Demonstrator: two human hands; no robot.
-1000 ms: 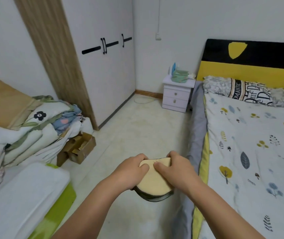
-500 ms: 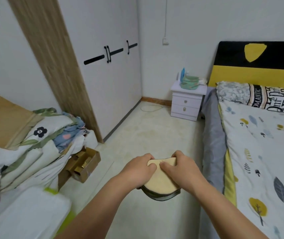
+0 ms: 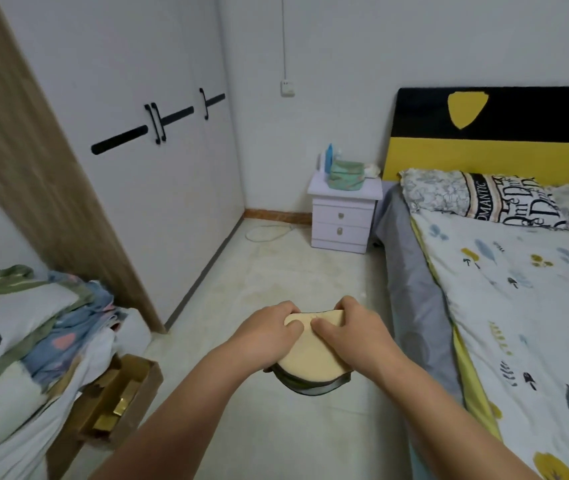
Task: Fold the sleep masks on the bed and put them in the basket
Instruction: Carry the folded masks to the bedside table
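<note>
A folded sleep mask (image 3: 307, 358), cream on top with a dark grey edge below, is held over the floor beside the bed (image 3: 518, 306). My left hand (image 3: 265, 336) grips its left side and my right hand (image 3: 352, 336) grips its right side, thumbs pressed on the cream face. A green fabric basket (image 3: 345, 174) stands on the white nightstand (image 3: 343, 216) at the far end of the aisle. No other masks show on the patterned bed cover.
A white wardrobe (image 3: 158, 161) with black handles lines the left wall. A pile of bedding (image 3: 23, 327) and an open cardboard box (image 3: 117, 400) sit at the near left. A white cable (image 3: 265, 232) lies on the floor near the nightstand. Pillows (image 3: 504, 202) rest at the headboard.
The view has shifted forward and turned slightly; the nightstand and basket appear nearer. Both hands keep the same hold on the folded mask.
</note>
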